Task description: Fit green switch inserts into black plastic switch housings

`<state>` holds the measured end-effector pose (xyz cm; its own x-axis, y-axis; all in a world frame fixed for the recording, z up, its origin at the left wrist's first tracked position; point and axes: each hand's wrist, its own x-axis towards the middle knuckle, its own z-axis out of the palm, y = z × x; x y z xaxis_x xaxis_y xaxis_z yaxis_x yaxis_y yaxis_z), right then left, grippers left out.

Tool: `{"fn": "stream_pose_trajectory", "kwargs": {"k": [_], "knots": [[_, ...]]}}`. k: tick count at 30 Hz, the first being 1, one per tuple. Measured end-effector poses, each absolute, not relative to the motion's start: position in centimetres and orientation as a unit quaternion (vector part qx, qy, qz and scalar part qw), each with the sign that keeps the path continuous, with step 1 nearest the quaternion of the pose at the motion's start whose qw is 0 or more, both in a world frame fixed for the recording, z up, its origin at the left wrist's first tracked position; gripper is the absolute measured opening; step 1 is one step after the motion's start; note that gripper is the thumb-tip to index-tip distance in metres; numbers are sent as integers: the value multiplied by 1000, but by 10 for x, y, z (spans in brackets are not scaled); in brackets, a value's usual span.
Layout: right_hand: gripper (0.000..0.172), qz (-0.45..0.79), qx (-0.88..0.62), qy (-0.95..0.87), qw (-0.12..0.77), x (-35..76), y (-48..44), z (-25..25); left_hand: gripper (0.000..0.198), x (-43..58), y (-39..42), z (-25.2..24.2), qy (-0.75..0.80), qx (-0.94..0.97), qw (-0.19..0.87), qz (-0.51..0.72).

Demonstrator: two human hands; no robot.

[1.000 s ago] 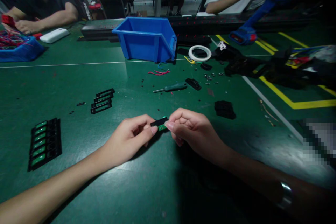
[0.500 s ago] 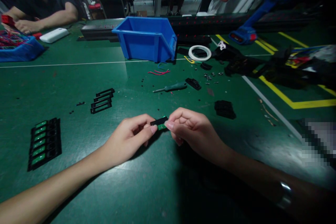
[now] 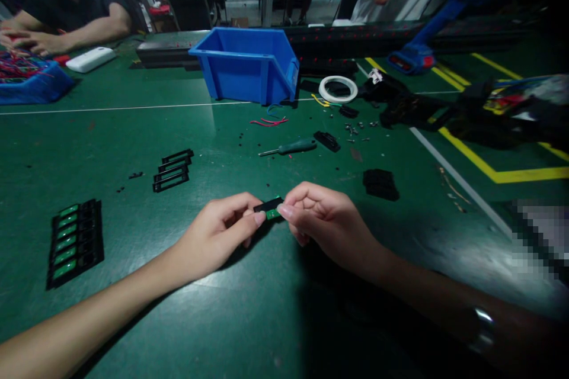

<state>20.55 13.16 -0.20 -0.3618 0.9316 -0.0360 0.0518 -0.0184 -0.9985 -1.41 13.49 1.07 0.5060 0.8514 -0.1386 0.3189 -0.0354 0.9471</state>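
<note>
A small black frame with a green circuit board [image 3: 269, 209] is pinched between both my hands just above the green table. My left hand [image 3: 217, 235] grips its left end with thumb and fingers closed. My right hand [image 3: 326, 222] holds the right end, fingers curled. Most of the part is hidden by my fingertips. A row of finished black-and-green parts [image 3: 74, 241] lies to the left, and several empty black frames [image 3: 173, 170] lie beyond my left hand.
A blue bin [image 3: 249, 65] stands at the back centre, a screwdriver [image 3: 288, 147] and loose screws in front of it. A tape roll [image 3: 338, 89], black parts [image 3: 380, 183] and a cable pile [image 3: 502, 109] lie to the right. Other people sit at the far side.
My hands and the part have stayed put. At the far left another person's hand has shifted, and the person at the back right raised an arm.
</note>
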Motion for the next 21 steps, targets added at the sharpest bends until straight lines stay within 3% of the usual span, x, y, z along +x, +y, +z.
{"fn": "stream_pose_trajectory", "kwargs": {"k": [21], "knots": [[18,575,-422,-585,388,205,131,-1,31,-15,135,10,430,677,546,242]]}}
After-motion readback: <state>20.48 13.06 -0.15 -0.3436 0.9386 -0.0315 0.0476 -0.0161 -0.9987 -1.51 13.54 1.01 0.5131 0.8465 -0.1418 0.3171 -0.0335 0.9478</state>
